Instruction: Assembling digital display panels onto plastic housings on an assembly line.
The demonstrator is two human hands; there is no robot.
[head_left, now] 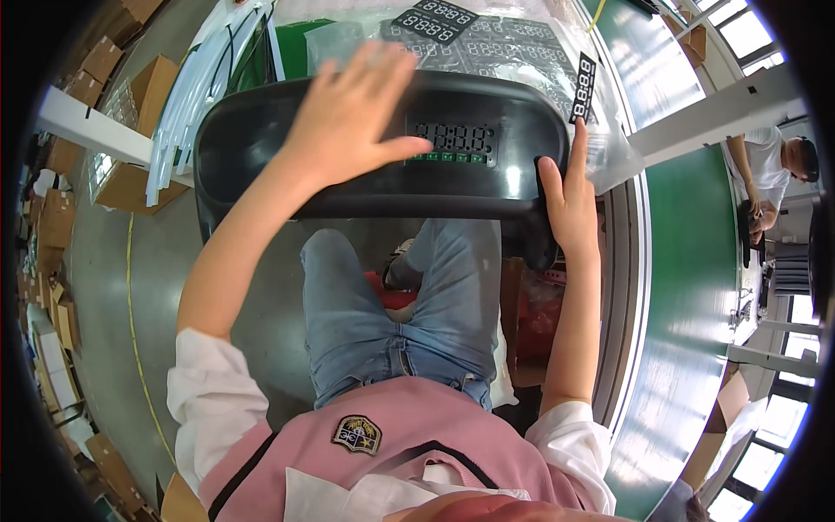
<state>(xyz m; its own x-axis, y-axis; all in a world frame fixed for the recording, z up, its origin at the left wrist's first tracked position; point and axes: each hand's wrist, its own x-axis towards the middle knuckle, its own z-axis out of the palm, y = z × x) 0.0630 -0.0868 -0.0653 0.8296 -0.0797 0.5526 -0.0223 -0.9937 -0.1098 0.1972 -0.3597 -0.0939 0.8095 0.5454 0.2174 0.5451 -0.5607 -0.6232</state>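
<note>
A long black plastic housing point(252, 130) with rounded ends lies across above my lap. A digit display window point(452, 137) with a row of small green parts sits right of its middle. My left hand point(344, 130) is spread over the housing's left-centre, thumb by the window's left edge; its fingertips are motion-blurred. At the right end, my right hand point(570, 204) has its thumb on the housing's rim and its index finger stretched upward. That fingertip meets the lower end of a narrow black digit strip point(583, 85). The remaining right fingers are mostly hidden.
Behind the housing, clear plastic film point(522, 56) covers sheets of similar digit overlays, with a loose dark overlay point(432, 21) on top. White strips point(178, 122) and a cardboard box point(156, 91) stand at left. Across the green bench point(674, 261), another person point(770, 165) works at far right.
</note>
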